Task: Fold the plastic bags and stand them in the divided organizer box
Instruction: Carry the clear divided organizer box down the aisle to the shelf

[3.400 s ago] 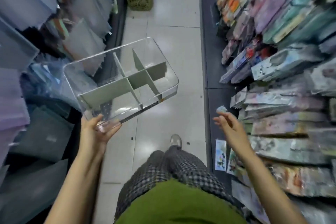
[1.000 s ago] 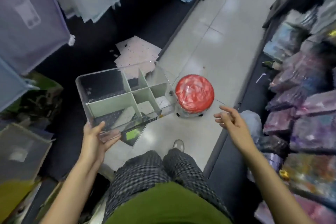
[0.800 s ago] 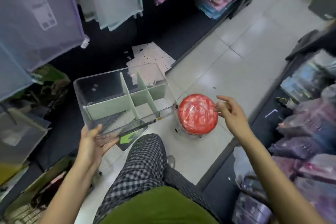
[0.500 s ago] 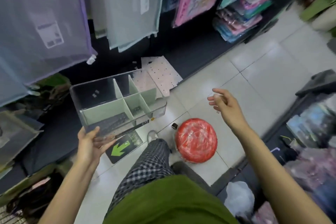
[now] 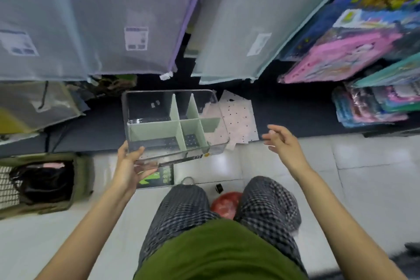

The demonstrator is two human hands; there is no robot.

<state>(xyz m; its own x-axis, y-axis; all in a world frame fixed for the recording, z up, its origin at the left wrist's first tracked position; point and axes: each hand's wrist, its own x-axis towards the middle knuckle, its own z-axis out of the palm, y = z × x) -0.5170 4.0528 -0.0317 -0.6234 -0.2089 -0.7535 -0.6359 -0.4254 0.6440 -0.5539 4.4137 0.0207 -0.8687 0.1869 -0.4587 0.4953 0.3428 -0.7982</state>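
Organizer box (image 5: 175,124), clear with green dividers, sits mid-frame, its near left corner gripped from below by the left hand (image 5: 130,167). Right hand (image 5: 281,143) hovers right of it, fingers loosely spread, holding nothing.

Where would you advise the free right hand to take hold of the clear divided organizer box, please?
Probably the right short wall of the clear plastic organizer box with pale green dividers, coming from the right: the left hand grips only the near left corner, and the right hand hovers open beside that wall.
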